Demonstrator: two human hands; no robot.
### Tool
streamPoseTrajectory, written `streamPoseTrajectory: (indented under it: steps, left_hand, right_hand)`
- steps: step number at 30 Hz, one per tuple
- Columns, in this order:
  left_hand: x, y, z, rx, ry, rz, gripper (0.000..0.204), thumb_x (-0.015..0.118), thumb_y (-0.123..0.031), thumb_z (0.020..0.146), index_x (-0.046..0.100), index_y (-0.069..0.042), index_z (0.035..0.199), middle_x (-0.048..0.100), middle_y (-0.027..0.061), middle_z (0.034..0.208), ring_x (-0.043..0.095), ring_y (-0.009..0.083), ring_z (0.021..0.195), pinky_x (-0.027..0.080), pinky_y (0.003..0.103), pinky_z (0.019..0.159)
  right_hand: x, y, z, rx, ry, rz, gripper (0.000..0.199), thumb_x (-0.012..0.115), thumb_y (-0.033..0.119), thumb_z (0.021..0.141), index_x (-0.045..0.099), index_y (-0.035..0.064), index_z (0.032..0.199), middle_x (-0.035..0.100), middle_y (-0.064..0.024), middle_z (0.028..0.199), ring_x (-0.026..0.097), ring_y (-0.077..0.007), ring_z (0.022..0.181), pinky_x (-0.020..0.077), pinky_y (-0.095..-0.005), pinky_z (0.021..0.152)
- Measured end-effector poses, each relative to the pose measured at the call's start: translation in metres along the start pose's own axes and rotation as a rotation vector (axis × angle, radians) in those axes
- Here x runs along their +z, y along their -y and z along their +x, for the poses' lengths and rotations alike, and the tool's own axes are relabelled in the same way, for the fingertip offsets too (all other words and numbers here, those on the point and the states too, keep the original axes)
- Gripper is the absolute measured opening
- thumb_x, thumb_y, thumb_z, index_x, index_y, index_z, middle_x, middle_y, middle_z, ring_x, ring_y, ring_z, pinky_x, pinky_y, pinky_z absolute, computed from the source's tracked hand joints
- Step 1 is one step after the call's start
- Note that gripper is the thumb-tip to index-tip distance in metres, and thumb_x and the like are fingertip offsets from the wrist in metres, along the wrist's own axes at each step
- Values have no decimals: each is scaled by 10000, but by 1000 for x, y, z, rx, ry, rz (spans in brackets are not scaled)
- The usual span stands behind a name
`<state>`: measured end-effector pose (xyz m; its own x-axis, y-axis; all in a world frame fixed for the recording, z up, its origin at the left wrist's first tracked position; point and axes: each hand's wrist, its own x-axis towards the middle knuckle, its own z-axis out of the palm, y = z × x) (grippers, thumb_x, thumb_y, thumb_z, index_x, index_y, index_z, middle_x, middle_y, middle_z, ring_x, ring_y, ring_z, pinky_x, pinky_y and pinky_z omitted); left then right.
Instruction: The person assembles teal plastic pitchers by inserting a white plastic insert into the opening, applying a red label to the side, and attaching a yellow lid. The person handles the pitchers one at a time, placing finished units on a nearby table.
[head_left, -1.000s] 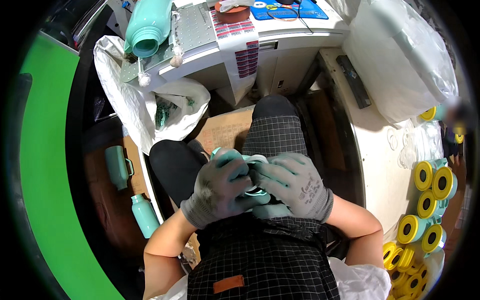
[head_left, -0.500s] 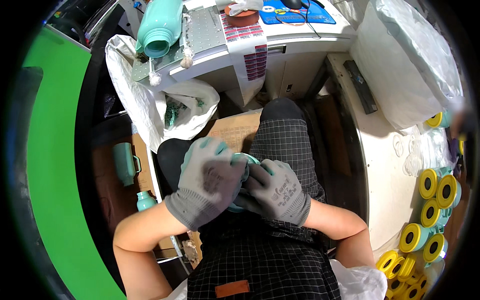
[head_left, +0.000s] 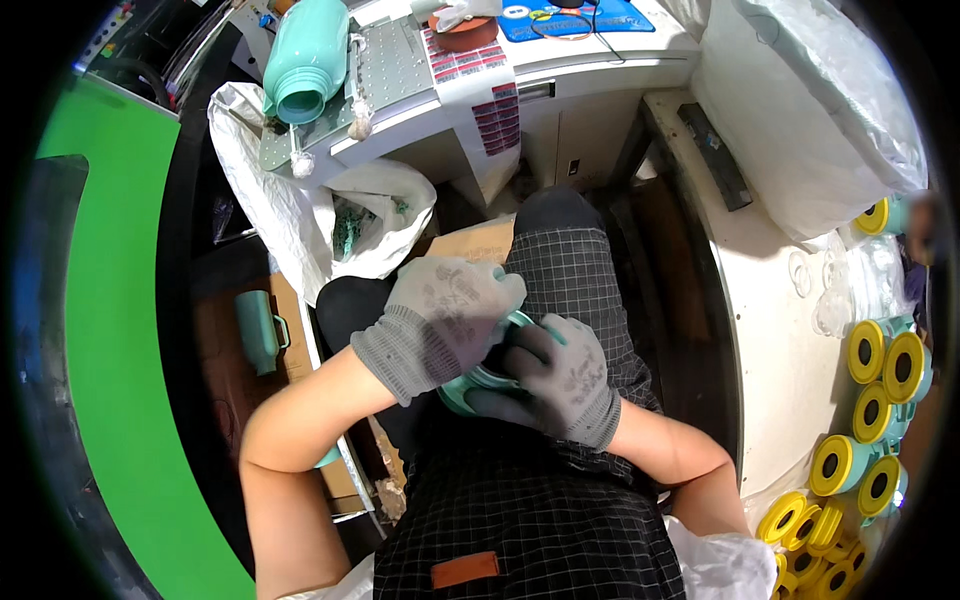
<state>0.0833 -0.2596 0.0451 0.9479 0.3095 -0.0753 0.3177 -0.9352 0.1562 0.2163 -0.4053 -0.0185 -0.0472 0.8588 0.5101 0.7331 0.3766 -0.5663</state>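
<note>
A teal plastic container [head_left: 458, 393] rests in my lap, its round rim partly visible between my gloved hands. My right hand [head_left: 565, 380], in a grey glove, grips its right side with the fingers bent over the rim. Over the far left part of the rim is my left hand [head_left: 455, 305], its gloved fingers curled closed. What those fingers hold, if anything, is hidden. The container's lower part is covered by my hands and the dark checked apron [head_left: 530, 510].
A white sack [head_left: 395, 235] with teal scraps stands ahead. A teal bottle [head_left: 300, 85] lies on the perforated metal top [head_left: 385, 80]. One handled teal jug [head_left: 258, 330] is at left. Yellow-ended teal jugs [head_left: 872, 410] and yellow rings [head_left: 800, 525] line the right bench [head_left: 780, 380].
My left hand has turned and shifted up and right, exposing more of the container's rim. My right hand stays on the container. The small teal bottle at lower left is now mostly behind my left arm.
</note>
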Motion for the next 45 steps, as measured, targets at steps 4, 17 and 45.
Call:
streamPoseTrajectory:
  steps: [4,17,45]
  left_hand:
    - [48,-5,-22,-2,-419,-564,444,780,-305,886,608,-74,1224,627,152,1115,638,347,979,543,447,821]
    - [49,57,47,-339,-751,-1128,677,759,-296,945,453,12,1465,624,150,1319,619,261,1186,498,382,1012]
    - [96,169,145,-404,-889,-727,702,864,-49,795,565,-25,1430,691,158,1278,698,204,1123,580,324,926]
  right_hand:
    - [-25,-29,-65,63,-194,171,366,925,205,637,659,75,851,662,-81,946,645,-257,812,521,-351,702]
    - [-83,-29,-141,1149,-416,1089,648,353,591,1075,574,33,1319,728,-150,980,712,-211,757,571,-303,605]
    - [-19,-32,-163,725,-455,308,1189,864,219,731,141,11,1652,396,-216,1577,464,-318,1423,402,-464,1177]
